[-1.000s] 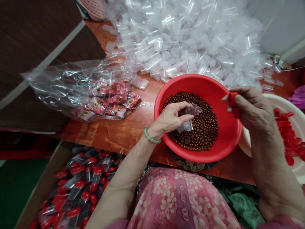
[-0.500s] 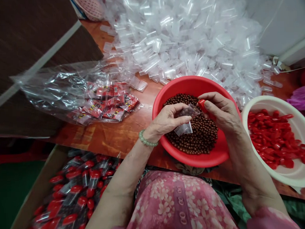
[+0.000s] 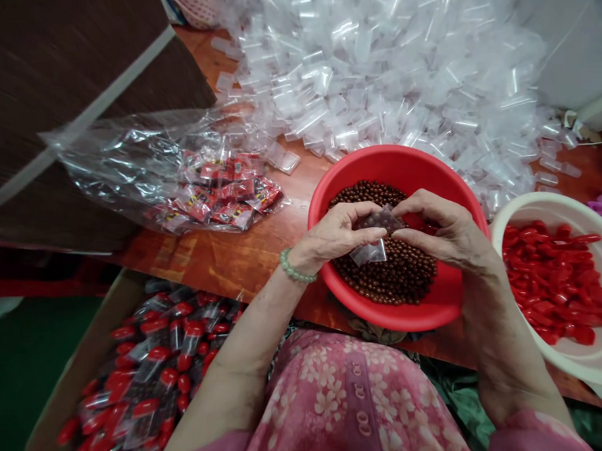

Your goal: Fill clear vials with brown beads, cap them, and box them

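Over the red basin (image 3: 398, 317), my left hand (image 3: 333, 234) is closed around a small clear plastic container (image 3: 381, 219) with dark round contents. A clear flap (image 3: 370, 252) hangs just below those fingers. My right hand (image 3: 437, 227) pinches the container's right end between thumb and fingertips. No red cap can be made out in the right fingers now; whether one is at the container's end is hidden. Below both hands, glossy brown beads (image 3: 382, 282) cover the basin's bottom.
A cream basin (image 3: 501, 235) of red plastic caps (image 3: 554, 276) stands right. Clear empty containers (image 3: 374, 65) are heaped behind. Left lie a clear bag (image 3: 116, 159) with red packets (image 3: 231, 195), and, lower, a box of red-capped filled containers (image 3: 143, 382).
My right fingers have closed in on the container's end, where they earlier held a red cap just apart from it. The whole view has shifted slightly.
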### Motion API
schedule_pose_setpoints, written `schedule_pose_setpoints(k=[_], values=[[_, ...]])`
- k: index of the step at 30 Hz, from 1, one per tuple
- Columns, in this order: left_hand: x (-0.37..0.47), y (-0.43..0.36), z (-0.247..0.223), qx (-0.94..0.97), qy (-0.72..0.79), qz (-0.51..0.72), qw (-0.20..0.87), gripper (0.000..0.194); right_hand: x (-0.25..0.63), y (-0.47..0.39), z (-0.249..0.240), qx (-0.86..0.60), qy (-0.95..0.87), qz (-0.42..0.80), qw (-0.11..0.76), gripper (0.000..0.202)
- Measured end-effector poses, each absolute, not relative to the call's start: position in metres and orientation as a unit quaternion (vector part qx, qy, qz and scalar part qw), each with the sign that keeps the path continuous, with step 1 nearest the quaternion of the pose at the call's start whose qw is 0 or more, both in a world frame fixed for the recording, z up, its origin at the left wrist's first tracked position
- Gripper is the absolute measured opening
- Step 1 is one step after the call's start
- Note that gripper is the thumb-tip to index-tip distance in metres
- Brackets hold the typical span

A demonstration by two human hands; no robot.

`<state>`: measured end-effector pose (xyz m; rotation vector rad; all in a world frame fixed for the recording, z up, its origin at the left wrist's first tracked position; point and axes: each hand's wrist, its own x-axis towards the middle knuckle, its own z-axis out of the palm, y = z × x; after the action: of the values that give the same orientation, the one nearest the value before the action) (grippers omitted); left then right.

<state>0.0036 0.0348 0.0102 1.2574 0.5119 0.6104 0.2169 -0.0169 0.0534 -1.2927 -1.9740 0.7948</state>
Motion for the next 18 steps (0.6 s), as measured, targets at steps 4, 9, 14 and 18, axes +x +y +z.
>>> schedule_pose_setpoints(k=[4, 9, 14, 18], values=[[0.004, 0.036, 0.008, 0.581, 0.237, 0.264, 0.733, 0.045, 0.216, -0.013, 0.057, -0.494, -0.76, 0.321, 0.276, 0.032], [0.004, 0.036, 0.006, 0.573, 0.232, 0.233, 0.751, 0.046, 0.223, -0.009, 0.069, -0.482, -0.778, 0.343, 0.212, 0.028], [0.004, 0.035, 0.004, 0.561, 0.238, 0.289, 0.738, 0.035, 0.238, -0.016, 0.082, -0.517, -0.765, 0.336, 0.184, 0.028], [0.004, 0.036, 0.004, 0.568, 0.223, 0.264, 0.747, 0.032, 0.236, -0.02, 0.081, -0.536, -0.757, 0.303, 0.219, 0.028]])
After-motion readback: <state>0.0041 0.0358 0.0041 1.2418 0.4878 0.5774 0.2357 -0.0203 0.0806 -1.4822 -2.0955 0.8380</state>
